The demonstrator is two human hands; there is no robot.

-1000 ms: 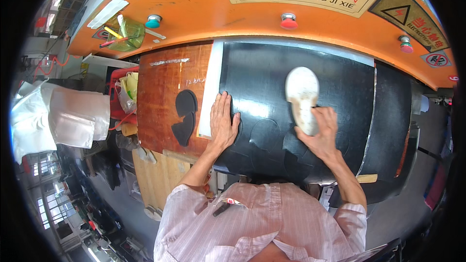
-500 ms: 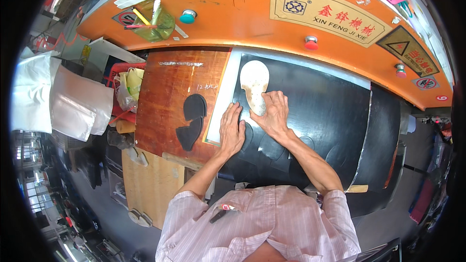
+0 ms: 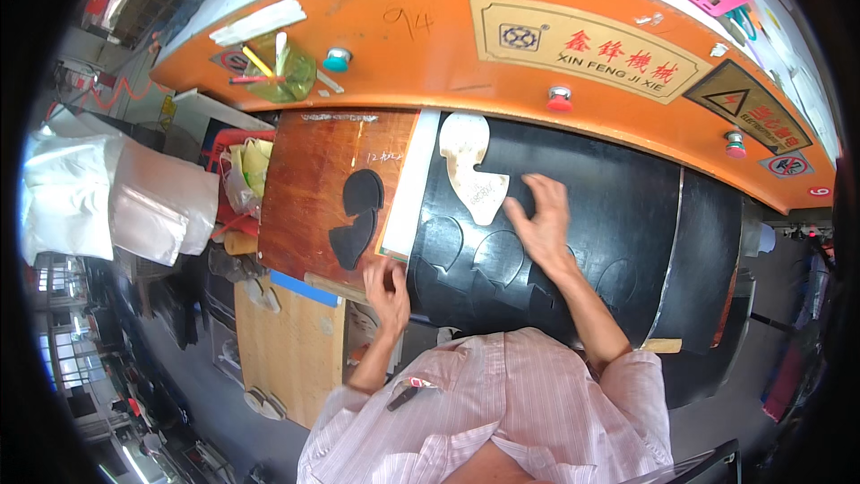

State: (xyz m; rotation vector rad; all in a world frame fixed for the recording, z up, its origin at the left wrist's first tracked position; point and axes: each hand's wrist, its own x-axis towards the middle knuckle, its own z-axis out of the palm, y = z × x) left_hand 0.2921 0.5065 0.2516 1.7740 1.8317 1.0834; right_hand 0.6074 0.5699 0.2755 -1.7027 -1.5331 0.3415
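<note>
The white, notched, sole-shaped flat template (image 3: pixel 466 157) lies on the glossy black sheet (image 3: pixel 600 184), just left of the right hand (image 3: pixel 546 224), long axis pointing away from the person. That nearer hand's fingers are spread, empty; the left hand's (image 3: pixel 388 298) curl, whether pinching anything I can't tell.

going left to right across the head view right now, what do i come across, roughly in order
Translucent sheets → red bin → dark cut pieces → white strip → white template → right grip → tan block at the near edge.
</note>
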